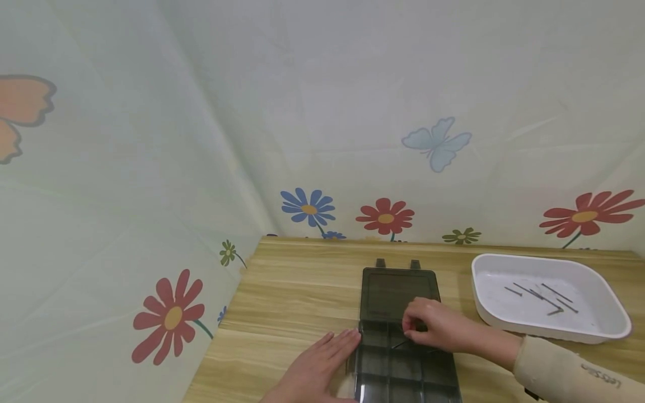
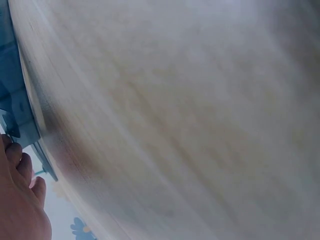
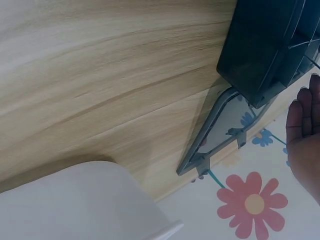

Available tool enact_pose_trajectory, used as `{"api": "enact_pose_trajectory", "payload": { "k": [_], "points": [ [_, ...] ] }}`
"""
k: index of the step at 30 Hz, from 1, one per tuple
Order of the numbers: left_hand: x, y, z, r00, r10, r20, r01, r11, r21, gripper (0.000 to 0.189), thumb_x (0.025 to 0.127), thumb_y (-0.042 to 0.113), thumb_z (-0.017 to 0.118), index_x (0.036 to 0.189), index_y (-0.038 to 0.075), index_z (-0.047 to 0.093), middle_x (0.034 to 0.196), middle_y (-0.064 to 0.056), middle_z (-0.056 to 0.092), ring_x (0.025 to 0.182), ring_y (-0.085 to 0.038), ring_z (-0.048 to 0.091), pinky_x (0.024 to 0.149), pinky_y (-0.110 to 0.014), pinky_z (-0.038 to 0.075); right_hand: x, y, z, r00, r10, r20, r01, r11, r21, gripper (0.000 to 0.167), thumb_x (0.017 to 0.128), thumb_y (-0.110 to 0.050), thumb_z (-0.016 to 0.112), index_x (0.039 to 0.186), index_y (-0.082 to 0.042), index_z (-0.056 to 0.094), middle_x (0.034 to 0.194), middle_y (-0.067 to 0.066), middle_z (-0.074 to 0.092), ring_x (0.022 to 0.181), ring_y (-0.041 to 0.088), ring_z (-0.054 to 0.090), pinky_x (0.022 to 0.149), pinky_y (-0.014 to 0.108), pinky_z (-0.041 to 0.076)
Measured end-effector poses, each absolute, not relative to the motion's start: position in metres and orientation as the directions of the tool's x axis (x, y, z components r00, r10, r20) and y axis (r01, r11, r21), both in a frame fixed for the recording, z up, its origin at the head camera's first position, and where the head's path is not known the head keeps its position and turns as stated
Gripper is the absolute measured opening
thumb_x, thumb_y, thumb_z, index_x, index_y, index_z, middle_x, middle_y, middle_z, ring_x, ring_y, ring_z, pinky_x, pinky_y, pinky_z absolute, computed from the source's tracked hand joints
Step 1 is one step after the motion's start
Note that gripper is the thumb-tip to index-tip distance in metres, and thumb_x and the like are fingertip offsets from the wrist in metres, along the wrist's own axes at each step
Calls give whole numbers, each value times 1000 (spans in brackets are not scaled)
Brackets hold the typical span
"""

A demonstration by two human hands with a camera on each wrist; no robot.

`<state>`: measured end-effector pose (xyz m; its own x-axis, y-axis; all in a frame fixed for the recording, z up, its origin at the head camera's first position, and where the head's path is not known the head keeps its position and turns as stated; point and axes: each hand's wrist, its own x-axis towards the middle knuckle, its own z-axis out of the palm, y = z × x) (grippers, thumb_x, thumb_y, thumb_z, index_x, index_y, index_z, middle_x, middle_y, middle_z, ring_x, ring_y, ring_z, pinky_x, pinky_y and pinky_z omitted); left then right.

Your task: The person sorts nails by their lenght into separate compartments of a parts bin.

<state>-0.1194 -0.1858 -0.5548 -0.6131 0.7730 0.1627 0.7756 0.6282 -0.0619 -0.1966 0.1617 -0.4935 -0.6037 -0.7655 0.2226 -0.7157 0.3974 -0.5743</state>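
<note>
A dark see-through compartment box (image 1: 372, 366) lies on the wooden table, its lid (image 1: 390, 291) folded open toward the back. Fingers stretched out, my left hand (image 1: 319, 364) rests along the box's left side, with the fingertips at its edge. My right hand (image 1: 435, 324) is over the rear compartments, thumb and fingers brought together on a thin dark screw (image 1: 400, 344) that points down to the left. The right wrist view shows this screw (image 3: 312, 62) beside the fingertips, close to the dividers. In the left wrist view, the left hand's curved fingers (image 2: 25, 170) are near the box's corner.
A white tray (image 1: 551, 330) with several loose screws (image 1: 539, 296) stands on the table at the right, behind my right forearm. A curtain (image 1: 347, 129) printed with flowers and butterflies hangs behind the table and along its left side.
</note>
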Motion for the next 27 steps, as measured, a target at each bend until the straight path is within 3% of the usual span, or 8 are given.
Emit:
{"api": "enact_pose_trajectory", "payload": {
  "k": [5, 11, 22, 27],
  "points": [
    [-120, -185, -554, -613, 774, 160, 774, 628, -77, 112, 92, 80, 62, 171, 9, 23, 176, -5, 30, 160, -17, 32, 127, -35, 31, -197, 165, -496, -611, -755, 237, -723, 411, -554, 19, 95, -11, 80, 91, -26, 68, 90, -19, 60, 85, -3, 54, 71, 25, 54],
    [-120, -184, -556, -604, 777, 179, 773, 625, -104, 115, 90, 80, 64, 170, 8, 25, 175, -5, 31, 159, -18, 34, 126, -35, 33, -200, 170, -498, -577, -733, 360, -789, 388, -477, 21, 89, -11, 86, 91, -24, 69, 88, -17, 63, 84, -1, 56, 68, 23, 53],
    [-121, -184, -556, -614, 774, 155, 775, 628, -66, 110, 95, 80, 56, 171, 10, 22, 176, -4, 31, 160, -17, 32, 127, -35, 33, -198, 196, -487, -594, -677, 434, -801, 450, -395, 25, 83, -12, 92, 96, -20, 72, 93, -15, 66, 88, 5, 59, 71, 30, 54],
    [-120, -184, -554, -613, 775, 156, 778, 626, -52, 109, 96, 80, 55, 171, 9, 22, 176, -5, 30, 160, -18, 33, 126, -36, 34, -198, 213, -479, -587, -651, 481, -809, 472, -350, 33, 80, -10, 94, 99, -25, 72, 97, -17, 68, 91, 4, 63, 75, 25, 56]
  ]
}}
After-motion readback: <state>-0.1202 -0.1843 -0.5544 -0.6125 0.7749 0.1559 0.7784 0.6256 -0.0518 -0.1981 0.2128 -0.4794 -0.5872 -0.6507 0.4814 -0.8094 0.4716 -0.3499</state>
